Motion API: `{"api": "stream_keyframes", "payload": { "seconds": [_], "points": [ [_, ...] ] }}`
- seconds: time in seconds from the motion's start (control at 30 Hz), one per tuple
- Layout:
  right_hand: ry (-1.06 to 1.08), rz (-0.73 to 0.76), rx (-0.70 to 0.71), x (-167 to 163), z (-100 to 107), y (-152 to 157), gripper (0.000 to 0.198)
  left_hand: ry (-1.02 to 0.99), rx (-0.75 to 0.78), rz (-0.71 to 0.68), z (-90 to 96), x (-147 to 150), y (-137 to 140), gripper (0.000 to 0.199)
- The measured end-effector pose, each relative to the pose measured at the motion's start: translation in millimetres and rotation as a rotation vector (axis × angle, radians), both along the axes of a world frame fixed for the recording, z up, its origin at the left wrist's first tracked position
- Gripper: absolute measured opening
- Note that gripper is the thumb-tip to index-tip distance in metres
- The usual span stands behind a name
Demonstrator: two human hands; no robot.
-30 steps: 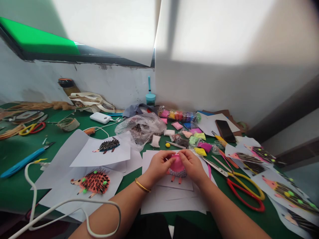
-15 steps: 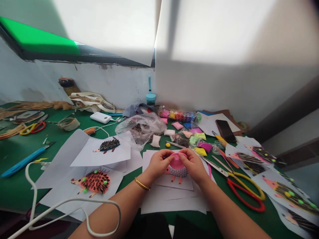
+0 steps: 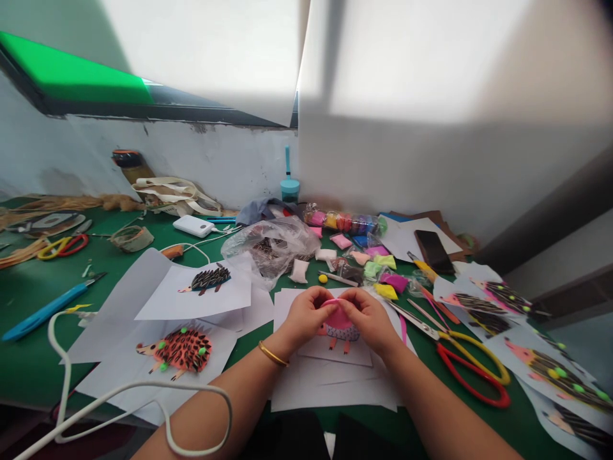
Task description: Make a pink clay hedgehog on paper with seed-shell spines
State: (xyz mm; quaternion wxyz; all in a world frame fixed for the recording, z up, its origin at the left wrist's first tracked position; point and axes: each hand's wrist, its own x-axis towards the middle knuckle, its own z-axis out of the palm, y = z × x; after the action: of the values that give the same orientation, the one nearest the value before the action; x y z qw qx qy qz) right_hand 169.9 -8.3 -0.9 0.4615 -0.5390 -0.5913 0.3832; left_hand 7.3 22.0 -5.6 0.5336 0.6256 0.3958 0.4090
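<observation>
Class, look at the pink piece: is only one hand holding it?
No, the left hand and the right hand both pinch the pink piece near its edges.

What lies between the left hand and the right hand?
A pink piece, held by both the left hand and right hand, over the hedgehog drawing; the head view shows it.

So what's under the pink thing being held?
Below the pink thing is an animal picture. Its patterned greyish lower body and pink legs show. The top of its back is covered, so I can't see that.
</observation>
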Motion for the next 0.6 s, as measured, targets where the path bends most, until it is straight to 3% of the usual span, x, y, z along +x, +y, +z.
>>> {"api": "stream_keyframes", "payload": {
  "seconds": [0.47, 0.6],
  "points": [
    [0.016, 0.046, 0.015, 0.7, -4.1, 1.1, 0.023, 0.012, -0.035, 0.002, 1.7, -1.7, 2.8, 0.019],
    [0.034, -0.026, 0.014, 1.0, -0.9, 1.1, 0.022, -0.074, -0.034, 0.008, -1.2, -0.7, 4.2, 0.027]
  ]
}}
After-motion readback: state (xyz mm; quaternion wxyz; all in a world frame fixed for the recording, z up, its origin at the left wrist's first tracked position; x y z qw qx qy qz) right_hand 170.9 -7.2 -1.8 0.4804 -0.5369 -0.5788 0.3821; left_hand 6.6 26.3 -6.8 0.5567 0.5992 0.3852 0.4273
